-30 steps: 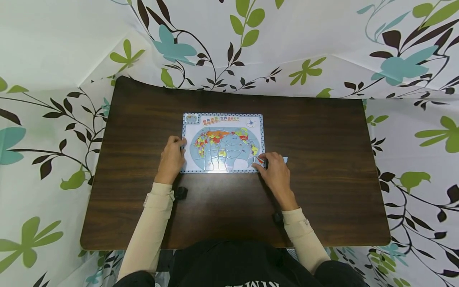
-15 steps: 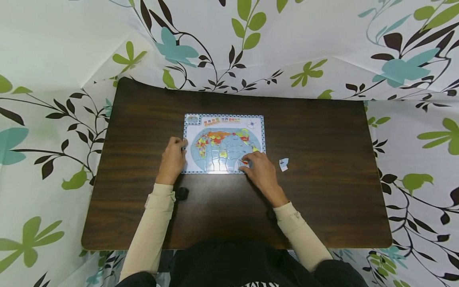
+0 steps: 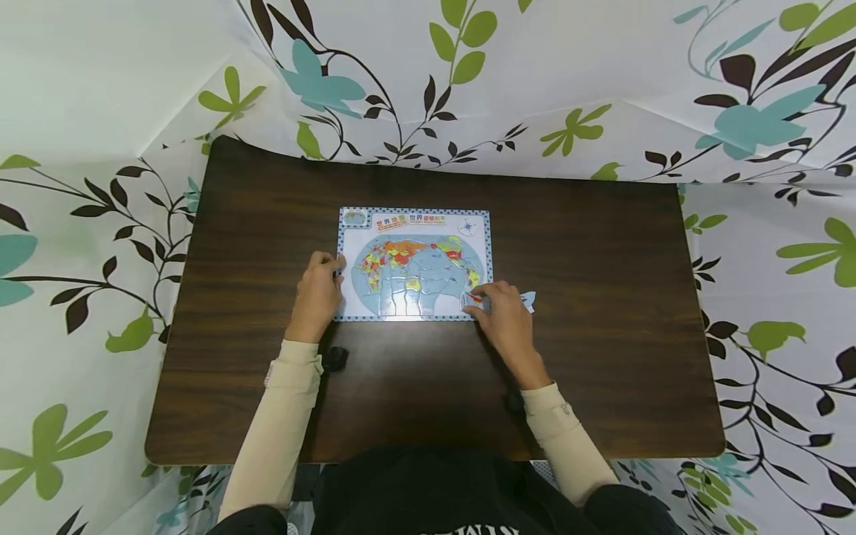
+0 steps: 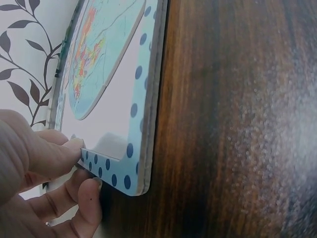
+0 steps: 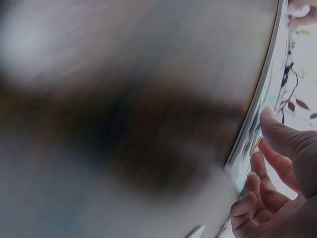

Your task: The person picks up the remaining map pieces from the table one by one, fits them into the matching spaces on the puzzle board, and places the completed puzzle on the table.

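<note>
A world-map jigsaw puzzle board [image 3: 491, 245] with a dotted blue border lies flat on the table. My left hand [image 3: 316, 297] grips its left edge; in the left wrist view the thumb and fingers of that left hand [image 4: 54, 163] pinch the border [image 4: 124, 173]. Over the lower right corner, my right hand [image 3: 510, 323] pinches a blue puzzle piece [image 3: 472, 299] with a red patch between thumb and fingers. A pale, bare gap [image 3: 446, 306] shows at the map's bottom. Another loose puzzle piece [image 3: 529, 300] lies right of the board, partly hidden by the right hand.
The dark wood table [image 3: 602, 319] extends on both sides of the board. A patterned cloth [image 3: 568, 74] hangs behind and around it. Much of the right wrist view is blurred.
My right hand moved left over the board's bottom gap with the piece, then came back right to the corner. The left hand has stayed on the left edge.
</note>
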Motion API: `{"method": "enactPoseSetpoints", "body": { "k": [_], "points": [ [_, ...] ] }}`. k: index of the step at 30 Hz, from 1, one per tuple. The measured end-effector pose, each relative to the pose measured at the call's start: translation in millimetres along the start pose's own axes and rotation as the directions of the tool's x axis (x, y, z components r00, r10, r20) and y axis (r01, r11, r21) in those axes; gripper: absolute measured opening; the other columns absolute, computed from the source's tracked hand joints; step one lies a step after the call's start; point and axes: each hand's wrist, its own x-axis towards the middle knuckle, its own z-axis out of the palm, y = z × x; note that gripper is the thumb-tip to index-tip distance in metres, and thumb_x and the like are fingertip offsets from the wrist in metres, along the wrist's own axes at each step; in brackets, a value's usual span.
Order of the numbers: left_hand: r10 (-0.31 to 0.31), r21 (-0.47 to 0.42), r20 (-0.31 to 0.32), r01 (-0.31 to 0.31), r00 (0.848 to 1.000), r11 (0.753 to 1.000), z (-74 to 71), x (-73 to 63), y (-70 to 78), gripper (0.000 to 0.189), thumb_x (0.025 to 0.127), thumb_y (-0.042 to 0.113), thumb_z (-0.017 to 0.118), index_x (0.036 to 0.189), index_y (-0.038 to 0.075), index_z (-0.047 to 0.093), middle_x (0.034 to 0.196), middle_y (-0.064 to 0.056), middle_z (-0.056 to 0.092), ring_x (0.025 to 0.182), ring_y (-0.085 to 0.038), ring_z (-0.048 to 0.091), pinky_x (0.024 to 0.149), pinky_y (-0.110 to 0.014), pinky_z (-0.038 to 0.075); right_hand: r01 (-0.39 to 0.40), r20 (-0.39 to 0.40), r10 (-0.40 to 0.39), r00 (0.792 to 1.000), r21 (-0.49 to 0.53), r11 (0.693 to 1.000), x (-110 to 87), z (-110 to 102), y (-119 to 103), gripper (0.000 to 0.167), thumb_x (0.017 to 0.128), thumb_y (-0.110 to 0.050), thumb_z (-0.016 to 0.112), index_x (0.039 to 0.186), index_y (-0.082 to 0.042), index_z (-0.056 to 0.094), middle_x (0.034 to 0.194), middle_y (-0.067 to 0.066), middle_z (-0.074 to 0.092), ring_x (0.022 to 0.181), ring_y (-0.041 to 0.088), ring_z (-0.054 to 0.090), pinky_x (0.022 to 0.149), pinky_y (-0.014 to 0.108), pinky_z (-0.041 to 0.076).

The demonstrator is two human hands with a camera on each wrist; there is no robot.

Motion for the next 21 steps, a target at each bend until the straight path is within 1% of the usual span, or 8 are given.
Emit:
{"method": "enactPoseSetpoints", "body": {
  "k": [3, 5, 8, 12, 16, 18, 21],
  "points": [
    [-0.004, 0.009, -0.005, 0.004, 1.0, 1.0, -1.3, 0.1, -0.4, 0.042, 0.106, -0.004, 0.059, 0.148, -0.004, 0.061, 0.147, -0.026, 0.052, 0.117, -0.046, 0.063, 0.091, -0.061, 0.056, -0.035, 0.003, 0.035, 0.999, 0.019, 0.999, -3.2, -3.7, 7.1, 0.034, 0.09, -0.033, 0.088, 0.12, -0.018, 0.08, 0.126, 0.011, 0.071, 0.112, 0.034, 0.064, 0.073, 0.056, 0.058],
    [-0.005, 0.011, -0.003, 0.005, 1.0, 1.0, -1.5, 0.2, -0.1, 0.042, 0.106, -0.004, 0.06, 0.148, -0.004, 0.061, 0.147, -0.026, 0.052, 0.118, -0.046, 0.063, 0.091, -0.06, 0.056, -0.047, 0.012, 0.047, 0.999, 0.025, 0.999, -4.3, -5.9, 10.2, 0.033, 0.091, -0.032, 0.088, 0.12, -0.018, 0.079, 0.129, 0.012, 0.069, 0.115, 0.034, 0.064, 0.076, 0.058, 0.058],
    [-0.003, 0.012, -0.002, 0.003, 1.0, 1.0, -1.1, 0.4, 0.8, 0.042, 0.106, -0.004, 0.06, 0.148, -0.004, 0.061, 0.146, -0.026, 0.052, 0.117, -0.046, 0.063, 0.091, -0.06, 0.056, -0.044, 0.036, 0.042, 0.998, 0.038, 0.998, -5.1, -9.2, 12.2, 0.03, 0.093, -0.027, 0.087, 0.121, -0.019, 0.08, 0.132, 0.013, 0.067, 0.117, 0.036, 0.062, 0.078, 0.06, 0.058],
    [-0.002, 0.01, 0.0, 0.002, 1.0, 1.0, -0.9, 0.6, 1.3, 0.042, 0.106, -0.004, 0.06, 0.148, -0.005, 0.061, 0.146, -0.026, 0.052, 0.117, -0.046, 0.063, 0.092, -0.06, 0.056, -0.037, 0.089, 0.033, 0.995, 0.042, 0.998, -5.9, -12.3, 12.5, 0.027, 0.094, -0.023, 0.086, 0.121, -0.021, 0.08, 0.134, 0.013, 0.066, 0.122, 0.036, 0.061, 0.083, 0.061, 0.058],
    [-0.007, 0.011, 0.002, 0.007, 1.0, 1.0, -1.4, 0.4, 1.5, 0.042, 0.106, -0.004, 0.06, 0.148, -0.005, 0.06, 0.147, -0.027, 0.052, 0.119, -0.046, 0.063, 0.093, -0.06, 0.056, -0.033, 0.139, 0.024, 0.99, 0.059, 0.998, -6.7, -14.2, 11.1, 0.028, 0.096, -0.02, 0.084, 0.124, -0.021, 0.08, 0.135, 0.013, 0.066, 0.129, 0.037, 0.059, 0.09, 0.063, 0.058],
    [-0.01, 0.011, 0.002, 0.01, 1.0, 1.0, -1.6, 0.2, 1.7, 0.042, 0.106, -0.004, 0.06, 0.148, -0.005, 0.061, 0.147, -0.026, 0.052, 0.12, -0.046, 0.063, 0.093, -0.06, 0.056, -0.029, 0.15, 0.019, 0.989, 0.067, 0.997, -6.8, -14.7, 10.5, 0.028, 0.097, -0.019, 0.083, 0.125, -0.019, 0.08, 0.136, 0.014, 0.067, 0.132, 0.038, 0.059, 0.093, 0.064, 0.057],
    [-0.011, 0.008, 0.002, 0.011, 1.0, 1.0, -1.6, -0.3, 1.7, 0.042, 0.105, -0.004, 0.06, 0.148, -0.004, 0.061, 0.146, -0.026, 0.052, 0.119, -0.046, 0.063, 0.092, -0.059, 0.057, -0.031, 0.146, 0.021, 0.989, 0.064, 0.997, -7.6, -14.4, 10.4, 0.028, 0.097, -0.018, 0.082, 0.125, -0.018, 0.079, 0.137, 0.014, 0.067, 0.132, 0.038, 0.059, 0.093, 0.064, 0.057]
  ]
}}
